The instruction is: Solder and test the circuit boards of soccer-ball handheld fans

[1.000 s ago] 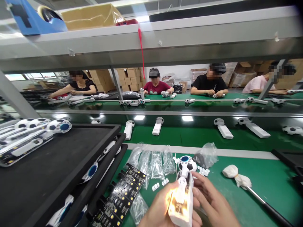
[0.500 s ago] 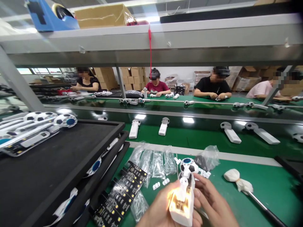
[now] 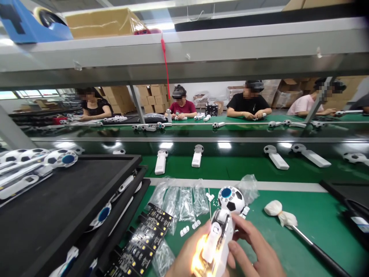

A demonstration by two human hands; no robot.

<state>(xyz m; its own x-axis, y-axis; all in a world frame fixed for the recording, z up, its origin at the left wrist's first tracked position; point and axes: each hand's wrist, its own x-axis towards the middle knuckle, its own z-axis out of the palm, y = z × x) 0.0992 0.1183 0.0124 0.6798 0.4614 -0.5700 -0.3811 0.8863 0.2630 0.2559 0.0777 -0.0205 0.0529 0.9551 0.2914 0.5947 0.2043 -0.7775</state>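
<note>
Both my hands hold a white plastic device (image 3: 220, 234) with a black-and-white soccer-ball head (image 3: 231, 200), which has a blue disc on it. My left hand (image 3: 187, 256) grips its lower left side, where a bright yellow light glares near the fingers. My right hand (image 3: 250, 246) holds its right side with the fingers spread. The device's lower end is cut off by the bottom of the picture. Just below and left of it on the green mat lie small white parts (image 3: 184, 231), clear plastic bags (image 3: 178, 204) and black circuit boards with yellow pads (image 3: 141, 242).
A black tray stack (image 3: 57, 200) with finished soccer-ball devices stands at left. To the right lies a white cloth bundle on a black-handled rod (image 3: 280, 211). Beyond, a green conveyor belt (image 3: 230, 167) carries similar devices. Several co-workers sit across it, with cartons behind.
The device has tilted, its ball head rising higher and its lower end swinging left. The light has shifted down and left. The whole view has also shifted slightly left and down.
</note>
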